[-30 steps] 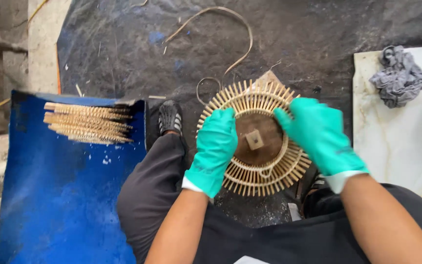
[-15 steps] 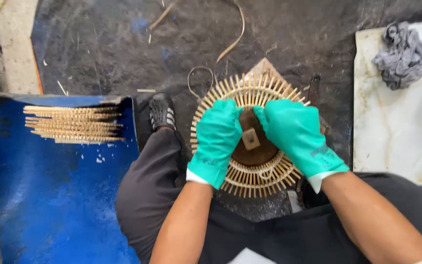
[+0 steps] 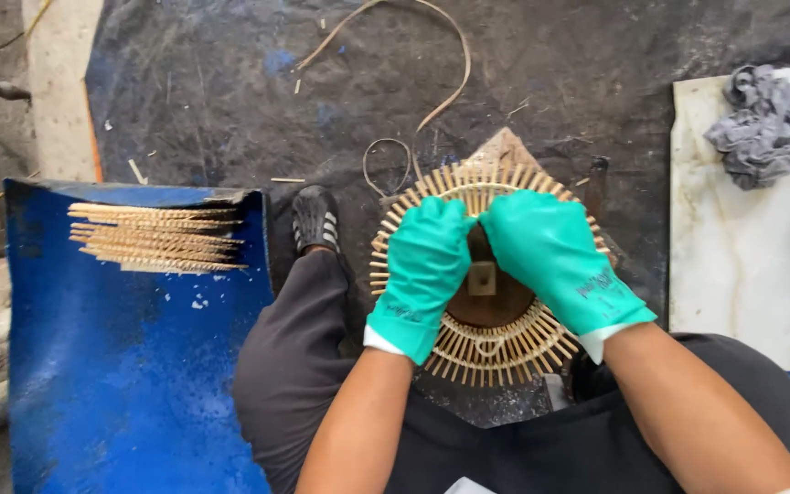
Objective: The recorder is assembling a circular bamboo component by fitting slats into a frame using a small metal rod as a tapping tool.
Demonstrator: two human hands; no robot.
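Item: round rattan frame [image 3: 491, 352] with radiating sticks and a dark wooden centre, lying on the person's lap at scene middle, over a dark plastic sheet [image 3: 596, 55].

Left hand [image 3: 422, 270], in a green rubber glove, is lying over the frame's left half, fingers curled onto its far rim and gripping it. Right hand [image 3: 555, 256], gloved alike, is covering the right half, fingers bent and pinching the far rim just beside the left fingers. Both gloves are hiding much of the frame's far part.

Surroundings: a black shoe [image 3: 314, 220] is resting left of the frame, near it. A blue sheet [image 3: 121, 384] is lying far left, bearing a bundle of cut sticks [image 3: 153, 238]. A loose rattan strip [image 3: 432, 55] is curving beyond the frame, with a small rattan loop [image 3: 386, 165] near its rim. A white slab [image 3: 752, 265] is sitting at right, carrying a crumpled grey rag [image 3: 763, 123].
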